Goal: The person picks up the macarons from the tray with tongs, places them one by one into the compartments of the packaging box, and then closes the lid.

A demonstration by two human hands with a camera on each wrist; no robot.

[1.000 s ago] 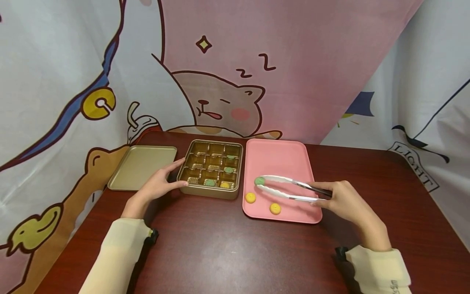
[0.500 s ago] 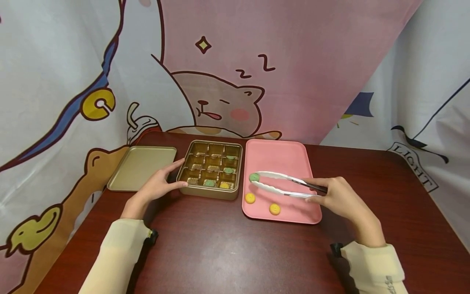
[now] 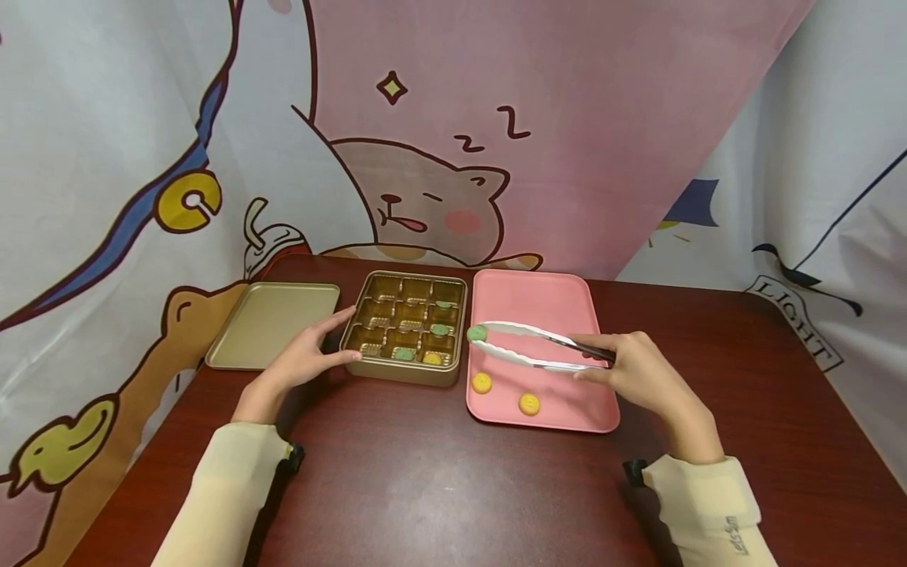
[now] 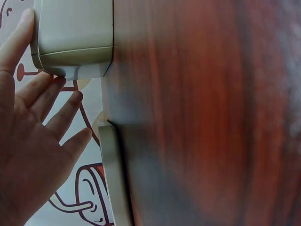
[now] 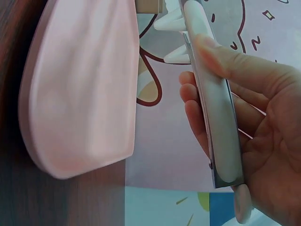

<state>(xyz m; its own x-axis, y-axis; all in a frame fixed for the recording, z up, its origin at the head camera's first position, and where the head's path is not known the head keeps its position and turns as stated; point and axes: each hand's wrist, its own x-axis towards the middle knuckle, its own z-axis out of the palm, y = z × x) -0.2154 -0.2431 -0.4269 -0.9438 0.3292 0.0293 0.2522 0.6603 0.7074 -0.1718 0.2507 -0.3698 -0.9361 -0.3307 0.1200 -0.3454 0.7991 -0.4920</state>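
Observation:
My right hand grips the handles of white-tipped tongs. Pinched at their tips is a small round green cookie, above the left edge of the pink tray. In the right wrist view, thumb and fingers wrap the metal handle. My left hand touches the left side and front corner of a gold tin with its index finger and thumb. Extended fingers show beside the tin's wall in the left wrist view. Inside, a divided insert has green cookies and a yellow cookie in the right and front compartments.
Two yellow cookies lie on the front part of the pink tray. A flat gold lid rests left of the tin. Behind the dark wooden table hangs a printed cartoon cloth.
My right hand has moved left and slightly away from me, carrying the tongs and green cookie from over the tray to its left edge. The left hand stays at the tin.

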